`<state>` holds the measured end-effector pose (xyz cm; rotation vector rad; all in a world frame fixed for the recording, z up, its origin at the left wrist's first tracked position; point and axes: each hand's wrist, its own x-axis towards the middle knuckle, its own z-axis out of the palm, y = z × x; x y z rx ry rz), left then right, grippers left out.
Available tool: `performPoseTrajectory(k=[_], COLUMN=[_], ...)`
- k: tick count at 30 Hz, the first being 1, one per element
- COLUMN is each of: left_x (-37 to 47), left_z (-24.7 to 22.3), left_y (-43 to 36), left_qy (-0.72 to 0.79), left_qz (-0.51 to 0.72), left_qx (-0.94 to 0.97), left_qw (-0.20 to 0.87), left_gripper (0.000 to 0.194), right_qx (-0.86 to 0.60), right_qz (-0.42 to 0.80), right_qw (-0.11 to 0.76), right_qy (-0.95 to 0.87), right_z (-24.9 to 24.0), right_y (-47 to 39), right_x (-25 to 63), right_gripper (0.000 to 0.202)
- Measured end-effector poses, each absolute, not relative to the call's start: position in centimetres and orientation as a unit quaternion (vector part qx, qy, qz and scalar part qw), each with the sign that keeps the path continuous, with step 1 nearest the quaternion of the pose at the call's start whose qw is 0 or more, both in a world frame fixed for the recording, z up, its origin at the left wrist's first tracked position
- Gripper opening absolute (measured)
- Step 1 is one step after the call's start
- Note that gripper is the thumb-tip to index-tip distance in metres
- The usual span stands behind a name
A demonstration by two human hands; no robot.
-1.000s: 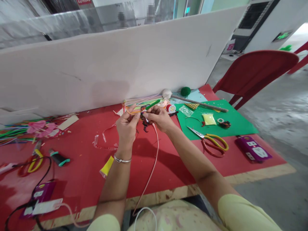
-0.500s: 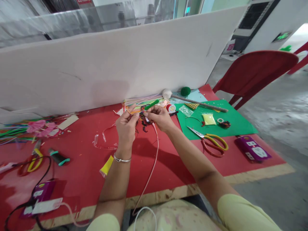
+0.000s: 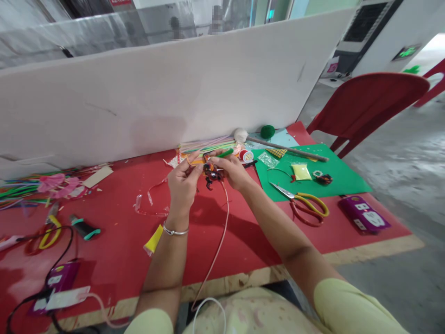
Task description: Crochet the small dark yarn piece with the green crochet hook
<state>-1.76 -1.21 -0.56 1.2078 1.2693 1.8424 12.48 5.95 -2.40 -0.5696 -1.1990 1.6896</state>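
Observation:
My left hand point(image 3: 182, 183), with a bracelet at the wrist, is closed in a pinch on a thin orange strand point(image 3: 195, 162). Facing it, my right hand point(image 3: 232, 170) is closed around a slim tool with a green handle point(image 3: 227, 152); its working tip is hidden between the fingers. Both hands nearly meet over the red table covering. Just below the fingertips lies a small dark tangled bundle point(image 3: 209, 178) with black and orange parts, too small to make out. A pink cord point(image 3: 225, 218) runs from beside it toward my lap.
To the right lie open scissors point(image 3: 301, 202), a yellow packet point(image 3: 301, 172) and a purple box point(image 3: 365, 214). At left are a second pair of scissors point(image 3: 51, 232), a dark cutter-like tool point(image 3: 84, 228) and coloured stems point(image 3: 21, 190). A white panel point(image 3: 156, 97) stands behind.
The green handle has tipped lower and slid to the right, partly behind my right hand. More of the dark bundle shows between my hands. My left hand stays almost in place.

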Motion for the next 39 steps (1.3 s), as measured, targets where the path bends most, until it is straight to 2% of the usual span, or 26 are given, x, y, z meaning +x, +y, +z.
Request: performPoseTrajectory(k=[5, 10, 14, 19, 24, 33, 39], left_x=[-2.6, -3.0, -3.4, -3.8, -3.9, -4.0, -3.9], left_z=[-0.3, 0.3, 0.8, 0.8, 0.8, 1.3, 1.5], left_y=[-1.5, -2.1, -2.3, -2.2, -2.2, -2.5, -2.5], left_qy=[0.464, 0.461, 0.447, 0.445, 0.455, 0.449, 0.449], left_qz=[0.659, 0.637, 0.618, 0.619, 0.623, 0.624, 0.637], left_qx=[0.482, 0.514, 0.531, 0.567, 0.575, 0.556, 0.550], left_qw=[0.344, 0.342, 0.368, 0.313, 0.274, 0.315, 0.299], left_gripper=[0.051, 0.068, 0.088, 0.085, 0.082, 0.112, 0.112], right_qx=[-0.208, -0.179, -0.172, -0.269, -0.266, -0.248, -0.257], right_qz=[0.751, 0.703, 0.679, 0.659, 0.762, 0.633, 0.611], right_qw=[0.414, 0.428, 0.402, 0.420, 0.340, 0.449, 0.480], right_qy=[-0.469, -0.539, -0.590, -0.563, -0.482, -0.580, -0.574], right_z=[-2.0, -1.7, -1.4, -0.5, -0.2, -0.6, -0.3], right_y=[6.2, 5.8, 5.5, 4.7, 4.1, 3.2, 3.0], right_x=[13.3, 14.2, 15.0, 14.3, 13.2, 12.6, 12.5], right_gripper=[0.037, 0.035, 0.046, 0.051, 0.062, 0.064, 0.060])
